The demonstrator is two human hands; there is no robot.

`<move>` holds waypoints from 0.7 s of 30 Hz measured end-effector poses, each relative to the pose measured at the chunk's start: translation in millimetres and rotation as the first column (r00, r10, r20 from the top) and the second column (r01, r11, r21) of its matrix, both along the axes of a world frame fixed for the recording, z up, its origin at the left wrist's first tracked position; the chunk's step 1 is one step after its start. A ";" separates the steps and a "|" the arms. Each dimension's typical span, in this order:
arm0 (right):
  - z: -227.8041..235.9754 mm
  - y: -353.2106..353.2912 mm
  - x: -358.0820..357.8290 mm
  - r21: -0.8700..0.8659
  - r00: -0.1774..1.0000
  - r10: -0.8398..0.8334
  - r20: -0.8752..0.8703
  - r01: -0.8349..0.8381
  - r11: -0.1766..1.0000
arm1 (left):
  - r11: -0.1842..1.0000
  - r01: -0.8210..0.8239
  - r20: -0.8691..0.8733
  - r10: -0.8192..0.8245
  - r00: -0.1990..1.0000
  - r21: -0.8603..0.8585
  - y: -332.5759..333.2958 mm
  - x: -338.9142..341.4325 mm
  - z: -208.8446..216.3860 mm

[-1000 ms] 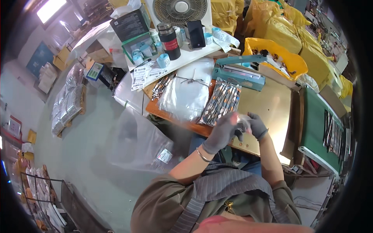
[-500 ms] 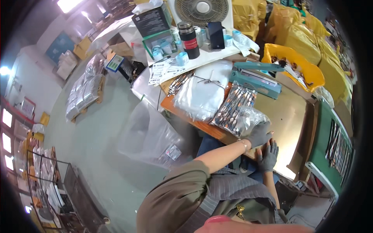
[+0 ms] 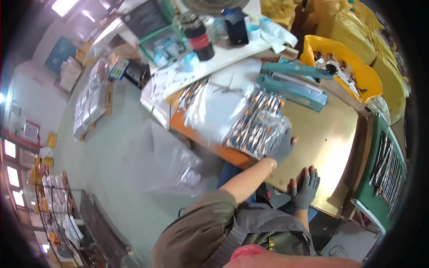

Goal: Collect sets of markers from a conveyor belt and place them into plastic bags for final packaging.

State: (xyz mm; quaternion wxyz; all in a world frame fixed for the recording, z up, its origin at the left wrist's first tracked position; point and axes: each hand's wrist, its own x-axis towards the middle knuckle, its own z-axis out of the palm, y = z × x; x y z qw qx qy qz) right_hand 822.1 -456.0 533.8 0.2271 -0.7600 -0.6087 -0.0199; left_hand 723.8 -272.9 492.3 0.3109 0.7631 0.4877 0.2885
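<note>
My left hand (image 3: 282,146), in a grey glove with bare fingertips, is at the near right end of a clear plastic bag (image 3: 255,127). The bag is packed with slim striped pieces in black, white and orange. The fingers look bent onto its loose crinkled end, partly hidden, with the thumb sticking out to the right. My right hand (image 3: 305,189), gloved the same way, lies at the table's near edge with its fingers stretched out and nothing in it. Left of the packed bag is a tied stack of flat clear bags (image 3: 219,105).
A teal heat sealer (image 3: 295,89) stands at the back of the brass-coloured tabletop (image 3: 321,134). Behind are a yellow-lined bin (image 3: 371,87) and a white shelf with a dark flask (image 3: 196,38) and phone (image 3: 236,27). More slim pieces (image 3: 388,172) lie on the green conveyor (image 3: 374,147) at right.
The view has shifted, so most things sit a little differently. My left hand has moved left with the bag's loose end, closer to the packed pieces. My right hand stays at the table edge.
</note>
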 end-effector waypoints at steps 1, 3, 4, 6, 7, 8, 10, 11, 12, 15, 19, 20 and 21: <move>0.3 -4.4 0.3 -0.028 1.000 0.012 -0.007 -0.012 1.000 | 0.990 -0.022 -0.038 0.028 0.999 0.140 -5.7 -0.5 -0.4; 0.3 -8.5 -1.1 -0.052 0.999 0.020 -0.036 -0.022 0.998 | 0.965 -0.030 -0.084 0.053 0.995 0.261 -14.7 -0.6 -1.5; -2.2 -11.2 -1.9 -0.057 0.999 0.008 -0.043 -0.011 0.998 | 0.973 -0.027 -0.103 0.051 0.993 0.229 -18.8 1.1 -3.6; -2.8 -15.1 -1.6 -0.085 0.998 -0.012 -0.054 0.008 0.996 | 0.980 0.002 -0.072 0.012 0.997 0.198 -27.0 3.7 2.0; -2.7 -14.9 -3.0 -0.105 0.998 -0.020 -0.061 0.014 0.994 | 0.990 0.002 -0.042 0.003 0.999 0.138 -26.8 3.5 3.4; -1.8 -14.9 -4.0 -0.115 0.996 -0.035 -0.078 0.026 0.993 | 0.991 0.029 -0.041 -0.024 0.999 0.128 -25.9 5.1 4.6; 1.2 -7.6 -5.1 -0.126 0.995 -0.023 -0.093 0.012 0.992 | 0.983 0.036 -0.121 -0.014 0.993 0.181 -25.0 3.6 2.0; 0.9 -5.2 -3.4 -0.141 0.995 -0.032 -0.092 0.019 0.990 | 0.979 0.059 -0.176 -0.024 0.984 0.193 -21.7 4.4 7.8; 2.2 -3.3 -3.3 -0.170 0.993 -0.049 -0.107 0.030 0.985 | 0.977 0.094 -0.232 -0.048 0.972 0.189 -17.5 5.2 18.5; 6.5 6.1 0.0 -0.170 0.992 -0.074 -0.106 0.056 0.984 | 0.992 0.095 -0.199 -0.077 0.977 0.078 -9.3 13.4 34.2; 7.5 18.2 -3.0 -0.099 0.975 -0.078 -0.206 0.058 0.993 | 0.980 0.094 -0.243 -0.050 0.969 0.173 7.1 13.3 20.2; 3.5 20.0 -2.1 -0.098 0.975 -0.075 -0.209 0.056 0.994 | 0.969 0.083 -0.224 -0.029 0.974 0.233 6.4 14.3 24.8; 1.2 15.6 0.0 -0.094 0.974 -0.063 -0.216 0.044 0.995 | 0.955 0.105 -0.320 -0.011 0.948 0.279 10.0 15.8 16.4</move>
